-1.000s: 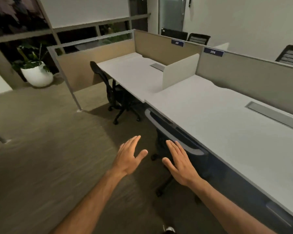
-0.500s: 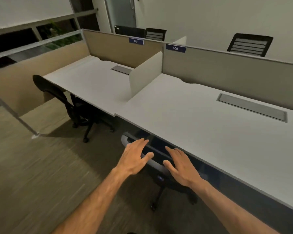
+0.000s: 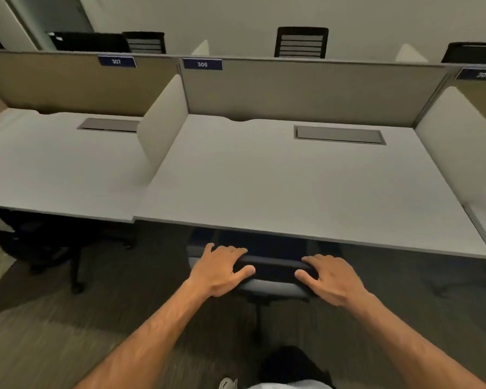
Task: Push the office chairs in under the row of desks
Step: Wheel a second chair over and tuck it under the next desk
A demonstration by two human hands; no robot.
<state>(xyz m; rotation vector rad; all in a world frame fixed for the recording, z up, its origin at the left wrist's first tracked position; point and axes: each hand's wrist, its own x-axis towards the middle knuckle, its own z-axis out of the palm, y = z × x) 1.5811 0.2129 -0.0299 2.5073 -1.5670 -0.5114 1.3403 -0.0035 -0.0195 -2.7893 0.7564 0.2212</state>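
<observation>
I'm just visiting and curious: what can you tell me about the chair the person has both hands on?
The chair is dark, with a padded-looking top edge on its backrest. It stands at the desk labelled 306, its seat hidden under the desktop. The left hand and right hand rest on top of the backrest, fingers draped forward. A thin post runs down to the carpet.
</observation>
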